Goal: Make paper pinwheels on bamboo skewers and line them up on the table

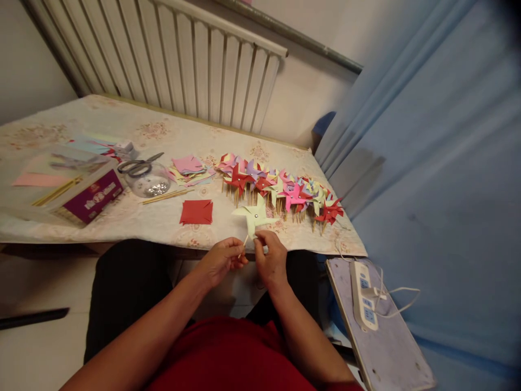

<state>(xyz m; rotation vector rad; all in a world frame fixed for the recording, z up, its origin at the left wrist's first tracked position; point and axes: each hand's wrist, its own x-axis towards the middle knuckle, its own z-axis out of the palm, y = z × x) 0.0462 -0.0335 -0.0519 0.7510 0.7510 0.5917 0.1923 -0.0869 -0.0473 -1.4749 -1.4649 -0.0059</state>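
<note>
A pale green paper pinwheel with a silver pin at its centre is held up at the table's front edge. My left hand is closed round its thin wooden stick. The fingers of my right hand pinch the lower blade of the pinwheel. Just beyond, to the left, lies a red paper square with slits at its corners. Behind and to the right stand several finished-looking pinwheels in red, pink, purple and green, their sticks pointing down.
Left of centre are a stack of coloured paper, wooden sticks, a clear dish of silver pins and scissors. A purple-fronted box stands farther left. A power strip sits on a stool at the right.
</note>
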